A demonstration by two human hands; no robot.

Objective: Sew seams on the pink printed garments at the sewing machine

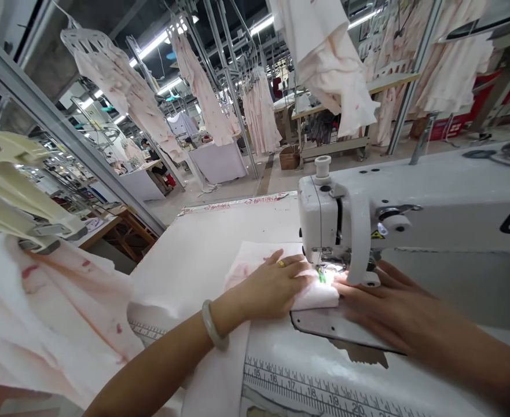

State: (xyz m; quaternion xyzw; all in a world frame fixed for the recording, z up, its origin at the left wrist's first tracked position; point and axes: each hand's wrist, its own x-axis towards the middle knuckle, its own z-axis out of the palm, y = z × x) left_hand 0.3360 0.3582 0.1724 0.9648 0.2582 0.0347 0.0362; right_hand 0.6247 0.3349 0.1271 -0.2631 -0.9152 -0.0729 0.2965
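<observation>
- The cloth is pale pink-white with faint pink blotches. It lies folded on the white worktop, its right end under the foot of the sewing machine.
- One cloth piece, one machine and two hands are at work. The left hand wears one ring and one bangle.
- Neither grip is clamped: the left hand presses flat on the cloth, and the right hand lies flat beside the needle, fingers loosely spread.
- Glare hides the needle, and the frame cuts off the right forearm.
</observation>
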